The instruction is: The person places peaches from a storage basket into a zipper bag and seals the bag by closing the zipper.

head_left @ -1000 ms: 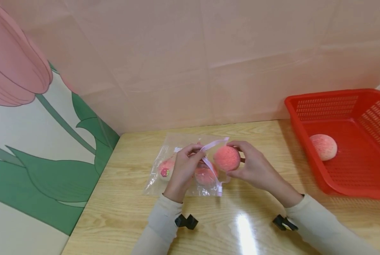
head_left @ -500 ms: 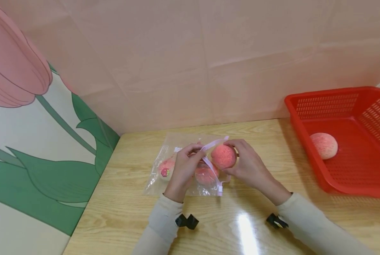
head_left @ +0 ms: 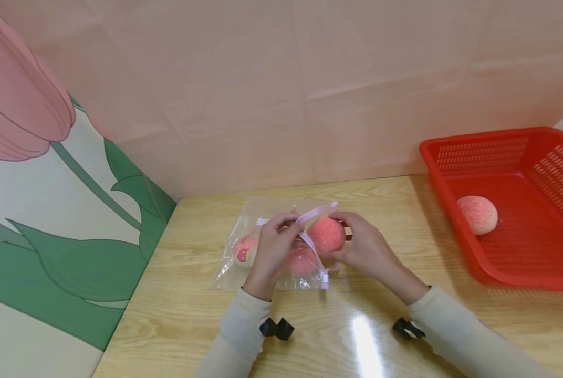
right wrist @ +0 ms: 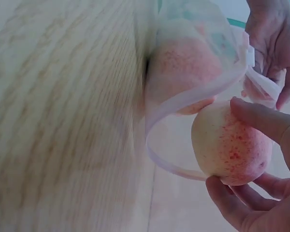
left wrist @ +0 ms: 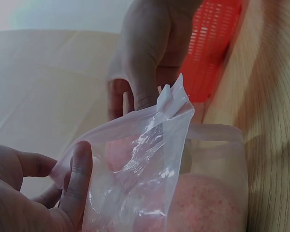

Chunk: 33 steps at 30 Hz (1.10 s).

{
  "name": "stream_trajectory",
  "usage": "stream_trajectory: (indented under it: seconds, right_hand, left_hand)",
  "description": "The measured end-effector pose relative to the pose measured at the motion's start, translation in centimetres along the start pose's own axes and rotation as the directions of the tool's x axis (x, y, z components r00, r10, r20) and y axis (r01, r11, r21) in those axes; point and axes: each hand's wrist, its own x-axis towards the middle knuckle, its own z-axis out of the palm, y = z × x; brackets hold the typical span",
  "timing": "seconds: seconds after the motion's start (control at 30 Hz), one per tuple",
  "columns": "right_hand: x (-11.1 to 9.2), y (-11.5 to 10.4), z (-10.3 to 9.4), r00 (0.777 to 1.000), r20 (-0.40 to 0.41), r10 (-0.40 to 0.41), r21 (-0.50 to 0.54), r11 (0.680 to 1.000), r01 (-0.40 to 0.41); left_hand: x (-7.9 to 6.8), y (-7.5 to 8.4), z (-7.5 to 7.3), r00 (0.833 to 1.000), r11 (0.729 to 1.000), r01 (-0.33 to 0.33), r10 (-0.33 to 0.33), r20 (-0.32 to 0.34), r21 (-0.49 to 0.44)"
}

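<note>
A clear slider bag (head_left: 227, 270) with a pale purple zip strip (head_left: 315, 211) lies on the table. My left hand (head_left: 275, 251) pinches the edge of its mouth between thumb and fingers, lifting it open. Inside are a peach (head_left: 302, 262) near the mouth and another pink-and-white peach (head_left: 245, 245) farther in, partly behind the hand. My right hand (head_left: 368, 249) grips a third peach (head_left: 327, 234) with thumb and fingers right at the mouth. In the right wrist view this peach (right wrist: 232, 145) shows pale and red-speckled, its front side within the strip's loop.
To the right stands a red plastic basket (head_left: 456, 252) with one peach (head_left: 478, 215) in it. A pale pink sheet (head_left: 243, 105) rises behind the wooden table (head_left: 177, 315). A wall with a tulip picture (head_left: 83, 268) borders the left side.
My right hand has moved left with the peach, bringing it from beside the bag to its mouth. The left hand has stayed in place on the bag's edge.
</note>
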Motion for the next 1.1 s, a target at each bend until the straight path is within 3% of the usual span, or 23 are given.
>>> stream_trajectory:
  seconds: [0.17,0.37,0.67,0.83,1.1]
  right_hand:
    - [-0.2,0.0,0.1,0.999,0.051,0.001,-0.073,0.997,0.003]
    - [-0.6,-0.5,0.5,0.992,0.127,-0.007,-0.069,0.998,0.016]
    - [-0.4,-0.4,0.5,0.998,0.053,0.046,-0.030,0.999,-0.044]
    - [-0.1,-0.2,1.3,0.999,0.015,0.049,-0.070,0.996,-0.048]
    - [0.3,0.1,2.0,0.993,0.057,0.104,-0.115,0.989,-0.097]
  left_hand:
    - [-0.1,0.1,0.1,1.000,1.000,0.000,0.000,-0.020,-0.001]
    - [-0.2,0.1,0.1,0.999,0.999,0.014,-0.013,-0.030,0.030]
    - [-0.1,0.0,0.0,1.000,1.000,0.024,-0.024,0.000,-0.006]
    - [-0.2,0.1,0.0,1.000,1.000,0.020,-0.019,0.010,-0.010]
    - [-0.2,0.1,-0.3,1.000,1.000,0.025,-0.025,-0.007,0.017]
